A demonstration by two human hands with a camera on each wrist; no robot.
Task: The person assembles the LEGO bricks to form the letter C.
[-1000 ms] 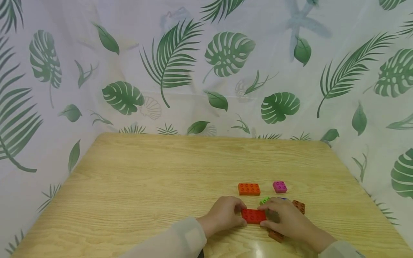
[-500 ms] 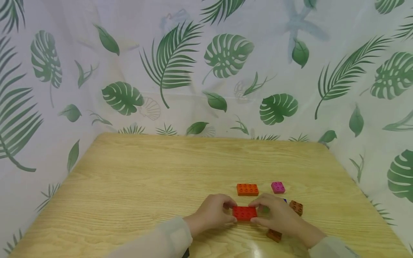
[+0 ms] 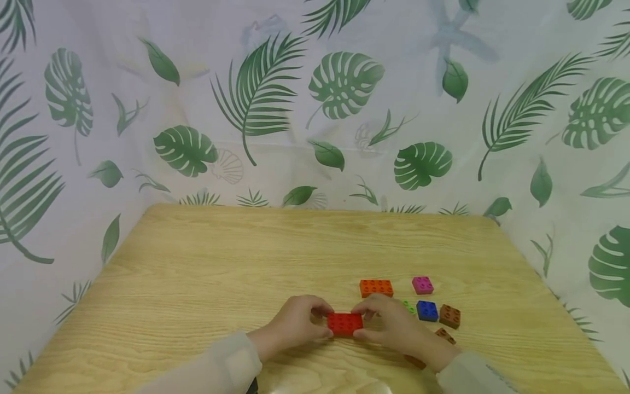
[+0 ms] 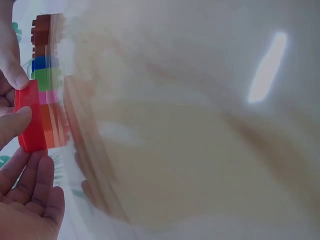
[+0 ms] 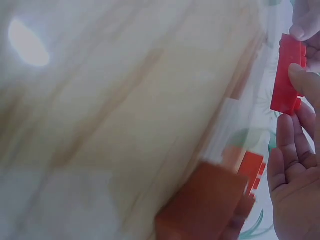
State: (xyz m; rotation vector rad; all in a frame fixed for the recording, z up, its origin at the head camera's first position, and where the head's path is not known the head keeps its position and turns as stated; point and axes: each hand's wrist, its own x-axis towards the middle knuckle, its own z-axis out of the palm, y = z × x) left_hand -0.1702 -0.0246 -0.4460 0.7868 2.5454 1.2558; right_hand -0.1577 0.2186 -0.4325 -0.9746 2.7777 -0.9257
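Note:
A red building brick (image 3: 345, 324) with two rows of studs is held between both hands near the front of the table. My left hand (image 3: 297, 325) pinches its left end between thumb and fingers. At the right end, my right hand (image 3: 394, 328) grips it the same way. Each wrist view shows a thumb across the brick's side, as on the red brick (image 4: 32, 120) at the left wrist. An orange brick (image 3: 376, 288) lies just beyond the right hand. A green brick (image 3: 408, 307) is partly hidden behind that hand.
Right of the hands sit a blue brick (image 3: 427, 311), a brown brick (image 3: 450, 316) and, farther back, a magenta brick (image 3: 422, 284). Two more brown bricks are partly covered by the right arm. A leaf-printed curtain (image 3: 275, 180) borders the wooden table (image 3: 236, 251).
Both hands have carried the red brick leftward, away from the other bricks. The blue brick and another brown brick have come into view as the right hand moved off them.

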